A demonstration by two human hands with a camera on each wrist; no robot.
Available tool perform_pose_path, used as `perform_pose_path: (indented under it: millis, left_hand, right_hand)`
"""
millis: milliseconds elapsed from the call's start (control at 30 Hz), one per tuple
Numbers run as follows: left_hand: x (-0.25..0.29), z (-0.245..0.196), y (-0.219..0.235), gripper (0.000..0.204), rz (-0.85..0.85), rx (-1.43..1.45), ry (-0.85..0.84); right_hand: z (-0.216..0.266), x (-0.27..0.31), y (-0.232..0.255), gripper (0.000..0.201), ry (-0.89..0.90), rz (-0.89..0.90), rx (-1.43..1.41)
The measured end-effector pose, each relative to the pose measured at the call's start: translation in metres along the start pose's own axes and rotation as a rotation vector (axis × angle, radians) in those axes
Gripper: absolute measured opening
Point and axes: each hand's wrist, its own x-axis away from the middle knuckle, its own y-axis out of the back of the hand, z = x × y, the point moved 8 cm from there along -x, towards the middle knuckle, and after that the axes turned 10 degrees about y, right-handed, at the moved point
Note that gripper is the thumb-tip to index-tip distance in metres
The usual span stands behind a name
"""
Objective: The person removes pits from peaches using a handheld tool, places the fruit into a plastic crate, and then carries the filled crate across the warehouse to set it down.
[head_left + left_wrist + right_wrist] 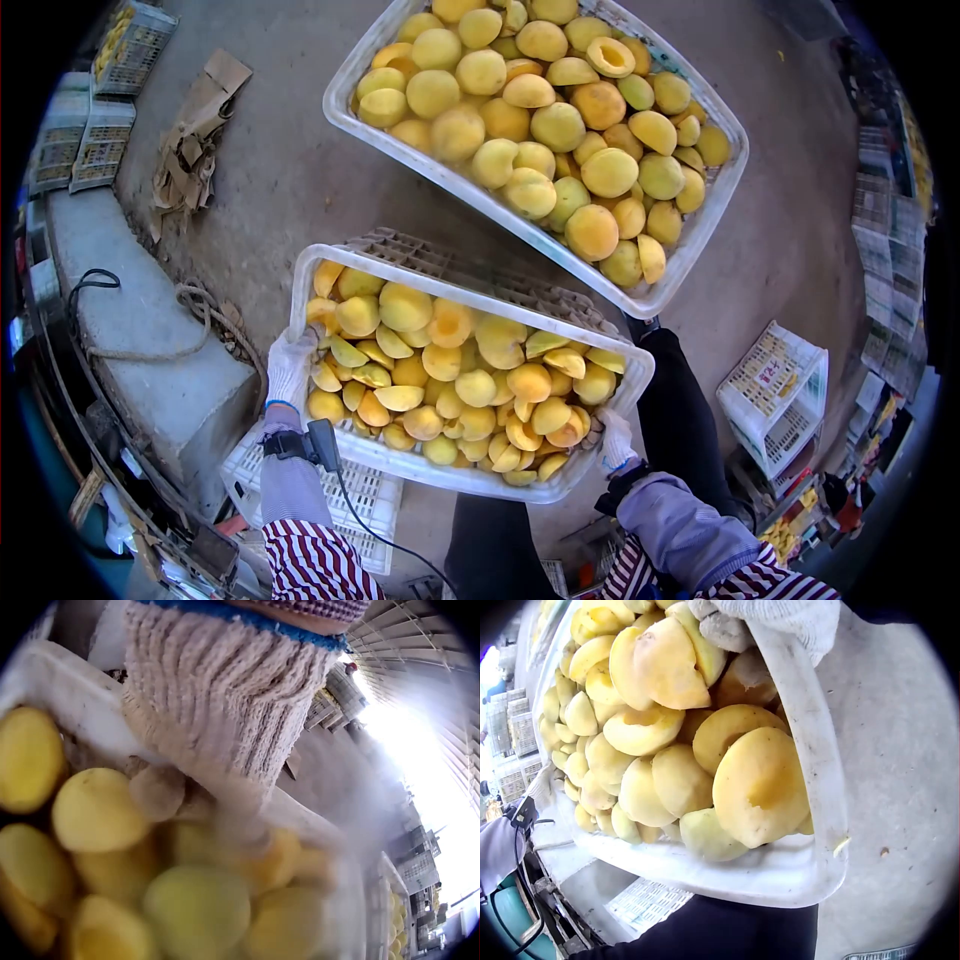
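Observation:
A white plastic crate [299,290] full of halved yellow peaches [440,365] is in front of my body in the head view. My left hand [292,368], in a pale knit glove, grips the crate's left end. Its fingertips reach over the rim among the fruit, blurred in the left wrist view. At the right end my right hand [617,440], also gloved, holds the rim, and grey fingertips [727,631] hook inside it beside the peaches. Just beyond, a second white crate [440,168] holds more peach halves.
Empty white crates sit below on the left [365,500] and at the right [775,390]. A concrete ledge [150,310] with a rope [160,350] runs along the left. Torn cardboard [195,140] lies on the floor. My legs [685,410] are close below the crate.

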Motion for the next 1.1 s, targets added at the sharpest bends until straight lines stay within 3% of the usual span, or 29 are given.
perform_pose_path:
  millis: [100,233,433,600,733,800,933,1000,1033,1100]
  left_hand:
    - [0.004,0.002,0.002,0.029,-0.054,-0.048,0.026]
    - [0.028,0.020,-0.003,0.034,-0.005,0.065,0.052]
    - [0.115,0.037,0.008,0.024,0.054,0.209,0.085]
    - [0.191,0.039,0.036,0.022,-0.020,0.385,0.060]
    - [0.270,-0.001,0.069,0.020,-0.059,0.368,0.046]
    - [0.289,-0.001,0.080,0.020,-0.120,0.388,0.008]
    - [0.353,-0.089,0.078,0.024,-0.151,0.325,-0.059]
    - [0.356,-0.121,0.079,0.025,-0.150,0.247,-0.152]
    - [0.350,-0.114,0.080,0.027,-0.149,0.234,-0.232]
    - [0.340,-0.151,0.076,0.030,-0.127,0.160,-0.289]
  right_hand:
    - [-0.001,-0.010,-0.002,0.029,-0.010,0.059,-0.073]
    - [0.004,-0.005,0.018,0.030,0.005,0.036,0.001]
    - [0.046,0.053,0.070,0.028,-0.023,-0.054,0.083]
    - [0.067,0.108,0.119,0.031,-0.036,-0.114,0.105]
    - [0.124,0.167,0.136,0.032,-0.009,-0.111,0.222]
    - [0.120,0.173,0.145,0.029,-0.036,-0.071,0.201]
    - [0.157,0.194,0.158,0.027,-0.051,0.030,0.163]
    - [0.176,0.199,0.161,0.024,-0.063,0.018,0.096]
    - [0.167,0.190,0.162,0.023,-0.032,0.026,0.051]
    - [0.166,0.177,0.168,0.019,-0.049,-0.021,-0.138]
